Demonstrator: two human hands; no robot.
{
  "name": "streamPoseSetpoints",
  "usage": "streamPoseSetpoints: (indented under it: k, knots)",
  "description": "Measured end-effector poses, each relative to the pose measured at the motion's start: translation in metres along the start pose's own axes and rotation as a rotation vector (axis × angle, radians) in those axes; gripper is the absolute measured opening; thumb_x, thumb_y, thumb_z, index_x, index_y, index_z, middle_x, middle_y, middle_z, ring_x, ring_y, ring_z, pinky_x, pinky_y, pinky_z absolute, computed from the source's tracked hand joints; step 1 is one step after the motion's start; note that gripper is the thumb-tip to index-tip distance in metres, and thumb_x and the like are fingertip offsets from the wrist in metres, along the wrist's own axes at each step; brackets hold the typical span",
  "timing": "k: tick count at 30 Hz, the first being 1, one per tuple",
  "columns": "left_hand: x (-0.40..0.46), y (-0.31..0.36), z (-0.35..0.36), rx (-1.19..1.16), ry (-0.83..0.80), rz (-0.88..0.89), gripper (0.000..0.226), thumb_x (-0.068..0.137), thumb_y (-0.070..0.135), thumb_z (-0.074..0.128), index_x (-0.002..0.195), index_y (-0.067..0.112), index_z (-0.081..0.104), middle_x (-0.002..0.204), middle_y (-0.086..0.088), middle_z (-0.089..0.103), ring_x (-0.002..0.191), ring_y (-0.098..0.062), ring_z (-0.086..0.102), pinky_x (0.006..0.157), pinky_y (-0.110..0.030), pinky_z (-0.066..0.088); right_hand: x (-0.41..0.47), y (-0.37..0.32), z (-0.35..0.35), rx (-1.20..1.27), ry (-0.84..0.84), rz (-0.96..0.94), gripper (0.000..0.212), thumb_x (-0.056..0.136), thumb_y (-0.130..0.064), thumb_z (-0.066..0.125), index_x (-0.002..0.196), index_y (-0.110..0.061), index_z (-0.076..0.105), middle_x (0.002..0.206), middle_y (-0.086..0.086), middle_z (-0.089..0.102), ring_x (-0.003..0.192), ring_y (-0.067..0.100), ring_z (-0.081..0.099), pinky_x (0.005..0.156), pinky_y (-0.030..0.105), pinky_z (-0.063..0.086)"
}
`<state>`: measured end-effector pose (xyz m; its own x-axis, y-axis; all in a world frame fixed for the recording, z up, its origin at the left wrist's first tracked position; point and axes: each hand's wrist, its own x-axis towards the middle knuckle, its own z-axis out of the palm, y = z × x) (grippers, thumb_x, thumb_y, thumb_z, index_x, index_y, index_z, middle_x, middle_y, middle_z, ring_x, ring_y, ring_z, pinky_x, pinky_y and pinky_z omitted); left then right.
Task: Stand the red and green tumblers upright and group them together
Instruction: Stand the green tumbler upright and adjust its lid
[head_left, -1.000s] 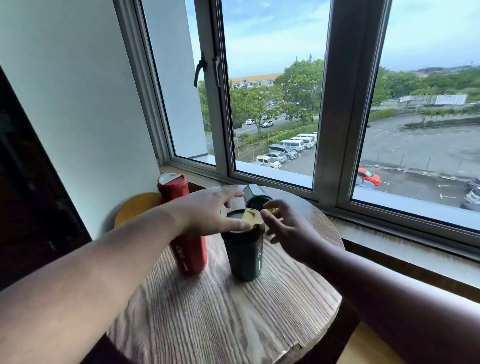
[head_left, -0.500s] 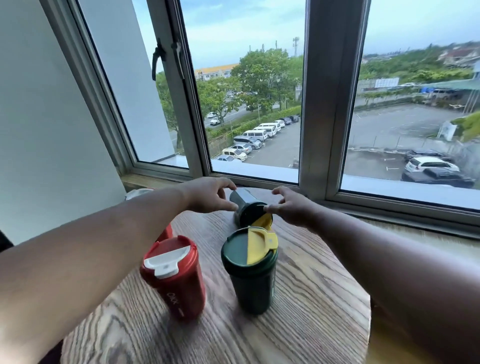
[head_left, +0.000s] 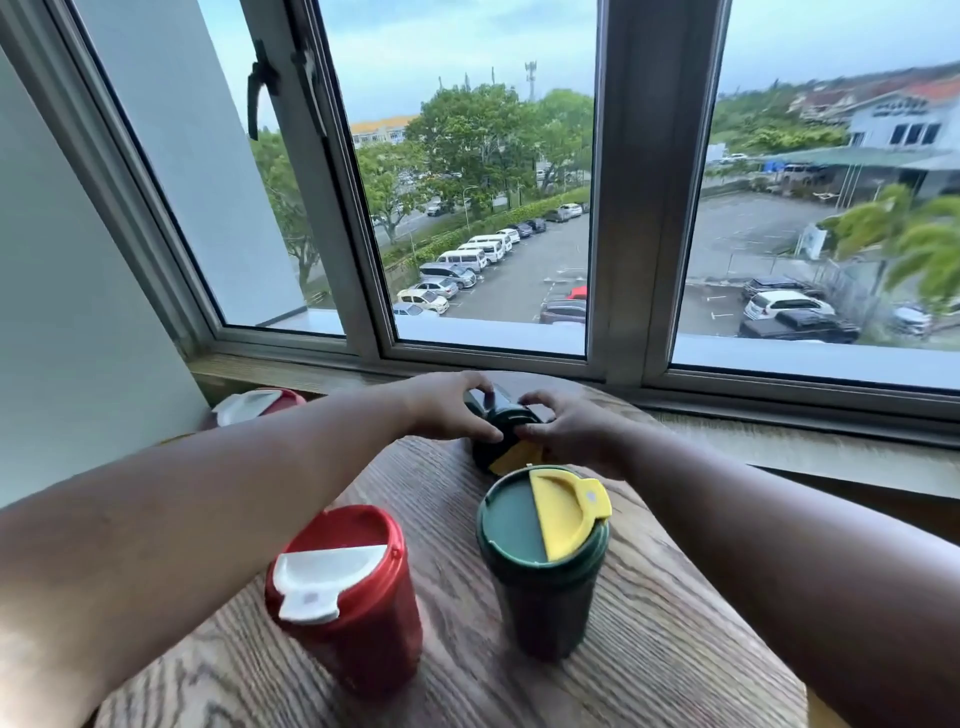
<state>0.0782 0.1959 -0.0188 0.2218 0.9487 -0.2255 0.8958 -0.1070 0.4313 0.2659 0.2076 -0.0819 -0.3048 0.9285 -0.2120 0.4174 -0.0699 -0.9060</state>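
Note:
A red tumbler (head_left: 353, 597) with a white lid flap stands upright near the front of the round wooden table (head_left: 452, 691). Beside it on the right stands a green tumbler (head_left: 543, 566) with a yellow flap. A second green tumbler (head_left: 506, 434) lies on its side at the table's far edge, yellow flap toward me. My left hand (head_left: 447, 408) grips it from the left and my right hand (head_left: 563, 426) grips it from the right. A second red tumbler (head_left: 260, 405) shows behind my left forearm at the far left, mostly hidden.
The window frame and wooden sill (head_left: 779, 447) run just behind the table. A white wall (head_left: 78, 338) closes the left side. The table's right edge drops off under my right forearm.
Both hands have closed round the lying green tumbler, which they only touched before. The view has moved closer to the table and swung right.

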Motion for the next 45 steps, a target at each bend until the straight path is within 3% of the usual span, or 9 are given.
streamPoseSetpoints:
  k: [3,8,12,15,24,28,32,40,45]
  knots:
    - [-0.001,-0.002,0.001,-0.026,0.043,-0.003,0.053,0.08,0.031,0.081,0.127,0.022,0.059,0.097,-0.005,0.07,0.088,-0.023,0.067,0.089,-0.039,0.057,-0.003,-0.004,0.004,-0.023,0.021,-0.015,0.041,0.093,-0.023,0.066,0.131,-0.023,0.052,0.082,0.007,0.062,0.062,0.013,0.06,0.054,0.023,0.049]
    - [-0.006,0.0,-0.012,-0.273,0.024,-0.043,0.04,0.088,0.013,0.072,0.126,0.018,0.061,0.104,-0.014,0.066,0.09,-0.024,0.067,0.085,-0.039,0.061,0.001,-0.02,0.007,-0.027,0.08,-0.07,0.038,0.091,-0.035,0.067,0.124,-0.02,0.055,0.089,0.01,0.063,0.076,0.023,0.065,0.073,0.036,0.061]
    - [-0.013,-0.004,-0.027,-0.372,-0.01,-0.047,0.023,0.096,0.011,0.06,0.119,0.015,0.064,0.103,-0.009,0.067,0.082,-0.017,0.065,0.069,-0.022,0.06,-0.002,-0.045,0.005,-0.148,0.074,-0.149,0.025,0.097,-0.039,0.057,0.099,-0.014,0.059,0.07,0.009,0.057,0.056,0.02,0.054,0.046,0.026,0.048]
    - [-0.023,-0.009,-0.035,-0.432,-0.028,-0.066,0.024,0.101,0.014,0.053,0.121,0.007,0.064,0.108,-0.017,0.069,0.082,-0.024,0.068,0.069,-0.023,0.06,-0.003,-0.062,0.004,-0.264,0.039,-0.177,0.035,0.099,-0.044,0.05,0.083,-0.013,0.059,0.058,0.01,0.054,0.05,0.023,0.047,0.045,0.027,0.033]
    - [-0.043,-0.026,-0.04,-0.528,-0.083,-0.202,0.035,0.103,0.02,0.049,0.117,-0.008,0.063,0.109,-0.035,0.068,0.087,-0.039,0.072,0.09,-0.045,0.059,0.001,-0.083,0.018,-0.387,-0.032,-0.071,0.058,0.098,-0.054,0.044,0.09,-0.002,0.069,0.057,0.008,0.053,0.042,0.016,0.039,0.041,0.023,0.027]
    - [-0.047,-0.031,-0.038,-0.551,-0.067,-0.229,0.034,0.102,0.02,0.05,0.117,-0.008,0.062,0.106,-0.033,0.07,0.081,-0.036,0.073,0.077,-0.038,0.063,-0.003,-0.089,0.023,-0.378,-0.067,-0.022,0.056,0.098,-0.056,0.042,0.086,-0.007,0.064,0.058,0.007,0.05,0.043,0.016,0.037,0.042,0.023,0.025]
    - [-0.05,-0.033,-0.032,-0.48,0.054,-0.225,0.031,0.101,0.023,0.053,0.108,-0.004,0.067,0.078,-0.022,0.073,0.062,-0.027,0.072,0.056,-0.028,0.06,-0.004,-0.093,0.026,-0.41,-0.075,-0.015,0.053,0.098,-0.056,0.041,0.084,-0.009,0.062,0.059,0.006,0.049,0.044,0.015,0.036,0.042,0.023,0.025]
    - [-0.073,-0.04,-0.039,-0.373,0.267,-0.085,0.028,0.098,0.028,0.061,0.103,0.002,0.069,0.087,-0.018,0.072,0.064,-0.021,0.07,0.051,-0.021,0.055,-0.006,-0.103,0.027,-0.592,-0.055,0.017,0.061,0.097,-0.058,0.041,0.096,-0.004,0.069,0.07,0.008,0.06,0.052,0.018,0.048,0.046,0.023,0.033]
    - [-0.112,-0.079,-0.067,-0.248,0.621,0.087,0.014,0.088,0.031,0.072,0.089,0.017,0.075,0.082,-0.006,0.074,0.079,-0.024,0.07,0.066,-0.028,0.055,-0.014,-0.134,0.039,-1.044,0.148,-0.204,0.057,0.097,-0.055,0.045,0.111,-0.004,0.067,0.106,0.017,0.069,0.089,0.031,0.061,0.065,0.029,0.039]
